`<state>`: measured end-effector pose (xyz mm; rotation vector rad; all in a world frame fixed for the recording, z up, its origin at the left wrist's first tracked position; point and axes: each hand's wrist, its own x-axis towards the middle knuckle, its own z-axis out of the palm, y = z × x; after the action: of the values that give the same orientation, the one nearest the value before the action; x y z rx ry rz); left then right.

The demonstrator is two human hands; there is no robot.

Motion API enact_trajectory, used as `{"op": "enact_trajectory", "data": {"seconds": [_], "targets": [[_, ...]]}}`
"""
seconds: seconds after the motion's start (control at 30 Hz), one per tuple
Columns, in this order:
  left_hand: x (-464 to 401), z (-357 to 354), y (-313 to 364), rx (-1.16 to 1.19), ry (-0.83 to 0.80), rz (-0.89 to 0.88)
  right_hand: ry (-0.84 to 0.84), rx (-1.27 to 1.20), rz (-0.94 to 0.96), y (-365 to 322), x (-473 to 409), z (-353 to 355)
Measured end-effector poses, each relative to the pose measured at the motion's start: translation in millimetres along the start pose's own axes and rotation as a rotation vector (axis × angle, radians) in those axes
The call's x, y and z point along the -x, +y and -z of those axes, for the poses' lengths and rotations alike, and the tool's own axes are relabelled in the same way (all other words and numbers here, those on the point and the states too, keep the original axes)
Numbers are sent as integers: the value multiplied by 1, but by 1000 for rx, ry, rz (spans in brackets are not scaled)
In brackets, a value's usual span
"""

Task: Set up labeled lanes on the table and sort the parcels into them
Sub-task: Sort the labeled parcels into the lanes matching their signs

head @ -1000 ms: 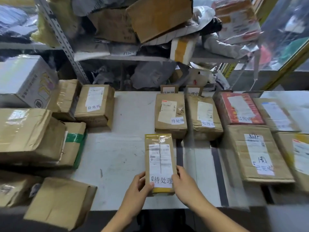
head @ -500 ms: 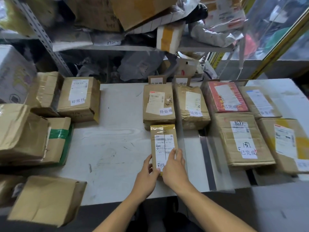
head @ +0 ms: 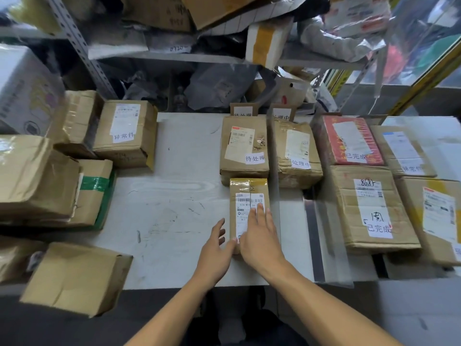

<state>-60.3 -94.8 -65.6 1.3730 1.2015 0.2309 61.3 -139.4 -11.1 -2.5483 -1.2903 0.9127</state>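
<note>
Placement step in hand: small parcel [head: 249, 208] lies flat on the surface [head: 174, 196], touching the near edge of the 待处理 box [head: 244, 148]; right hand [head: 259, 236] fingers straight pressing its top, left hand [head: 215, 248] fingers relaxed at its side; next calls for release and fetching an unsorted parcel.
</note>
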Motion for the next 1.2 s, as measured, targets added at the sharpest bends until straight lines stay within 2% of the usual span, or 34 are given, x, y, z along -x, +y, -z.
{"op": "enact_trajectory", "data": {"seconds": [0.23,0.43,0.73,0.87,0.97,1.07,1.2], "targets": [[-8,41,18,16,142,-49,23,11,177,-31,-21,8],[-7,109,26,103,334,-72,21,49,357,-85,-39,3],[12,238,11,220,723,-101,-107,39,597,-212,-66,-20],[25,295,2,287,996,-156,-153,-120,665,-285,-76,-27],[24,327,-1,353,1168,-102,-175,-249,629,-338,-90,-31],[19,348,-5,410,1204,-27,-191,-338,633,-377,-105,-34],[10,362,-10,489,1140,60,-139,-265,652,-417,-134,-34]]}}
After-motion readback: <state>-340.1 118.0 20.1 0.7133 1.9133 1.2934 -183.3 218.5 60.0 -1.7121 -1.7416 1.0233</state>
